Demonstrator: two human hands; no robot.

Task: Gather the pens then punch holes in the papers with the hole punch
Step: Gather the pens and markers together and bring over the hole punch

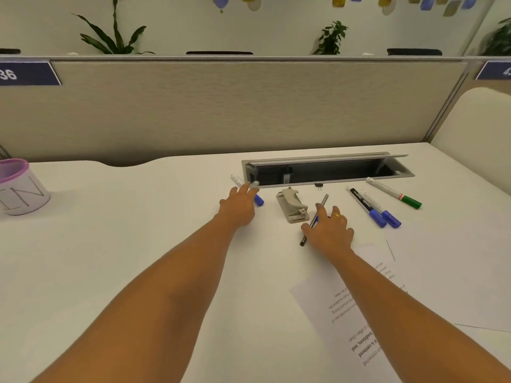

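My left hand [239,207] reaches out flat, with straight fingers resting on a white marker with a blue cap [259,200] beside the cable slot. My right hand [330,230] lies flat over a thin dark pen [323,201] that runs diagonally under its fingers. A grey hole punch [293,207] stands between the two hands. To the right lie two blue-capped markers [372,208] and a green-capped marker [395,192]. Printed papers [356,305] lie under my right forearm, with blank sheets [448,272] further right.
An open grey cable slot [326,170] is cut into the white desk just behind the pens. A small black binder clip [318,186] sits at its front edge. A white cup with a purple rim [19,186] stands at the far left. A partition wall closes the back.
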